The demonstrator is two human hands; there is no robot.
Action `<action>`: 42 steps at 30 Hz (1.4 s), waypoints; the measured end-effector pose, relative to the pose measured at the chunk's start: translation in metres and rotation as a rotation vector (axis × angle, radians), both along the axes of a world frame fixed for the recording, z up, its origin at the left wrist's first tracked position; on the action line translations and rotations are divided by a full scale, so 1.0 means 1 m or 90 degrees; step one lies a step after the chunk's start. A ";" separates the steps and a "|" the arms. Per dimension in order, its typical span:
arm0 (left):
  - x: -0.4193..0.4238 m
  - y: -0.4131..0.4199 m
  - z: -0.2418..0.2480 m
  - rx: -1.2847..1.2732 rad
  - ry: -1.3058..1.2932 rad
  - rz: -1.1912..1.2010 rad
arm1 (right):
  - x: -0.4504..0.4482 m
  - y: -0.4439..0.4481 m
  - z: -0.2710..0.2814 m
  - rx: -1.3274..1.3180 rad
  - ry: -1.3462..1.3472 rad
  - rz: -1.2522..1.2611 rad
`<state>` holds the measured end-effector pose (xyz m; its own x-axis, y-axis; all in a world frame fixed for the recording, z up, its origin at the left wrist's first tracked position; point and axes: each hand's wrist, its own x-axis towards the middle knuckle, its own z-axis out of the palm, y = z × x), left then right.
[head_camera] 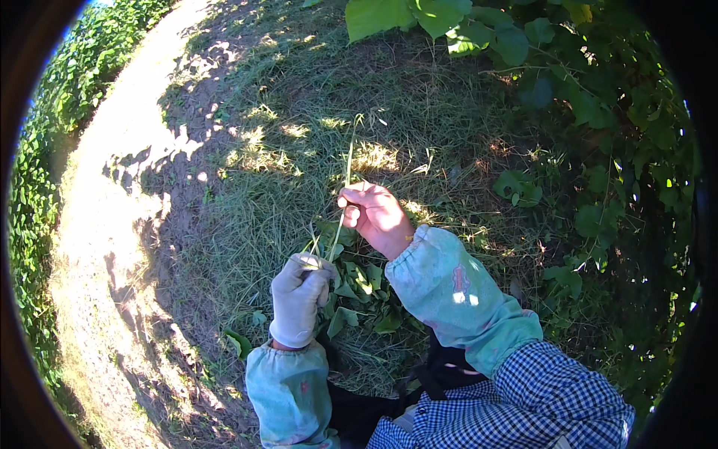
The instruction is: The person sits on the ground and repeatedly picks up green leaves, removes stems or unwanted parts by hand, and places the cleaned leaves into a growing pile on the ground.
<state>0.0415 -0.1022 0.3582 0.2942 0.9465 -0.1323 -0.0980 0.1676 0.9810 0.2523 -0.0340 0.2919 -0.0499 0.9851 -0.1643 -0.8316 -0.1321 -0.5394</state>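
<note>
My left hand [300, 294], in a white glove, is closed around several thin green stems whose ends stick up past the fingers. Bare and a little farther out, my right hand [378, 216] pinches a long pale-green grass blade [350, 160] between thumb and fingers. The blade runs from beside the left glove up past the right hand, and its tip bends over. Whether the left fingers also grip its lower end, I cannot tell. Below the hands, a heap of broad green leaves [362, 280] lies on the ground near my body.
Cut grass [252, 219] covers the shaded ground. Leafy vines [594, 112] crowd the right side, with large leaves [392, 17] hanging in at the top. A sunlit dirt strip [106, 185] curves down the left, bordered by a green hedge [33, 207].
</note>
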 end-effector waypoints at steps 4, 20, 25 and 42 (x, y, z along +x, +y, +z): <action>-0.003 -0.021 0.001 0.006 -0.104 -0.059 | 0.054 0.027 0.004 -0.060 0.028 -0.220; -0.026 0.011 -0.031 -0.180 -0.223 0.126 | -0.036 -0.028 0.044 0.228 -0.574 0.268; -0.033 0.007 -0.030 -0.148 -0.165 0.130 | -0.045 -0.029 0.042 0.230 -0.549 0.342; -0.045 0.008 -0.018 -0.132 -0.125 0.032 | -0.047 -0.037 0.032 0.023 -0.113 0.509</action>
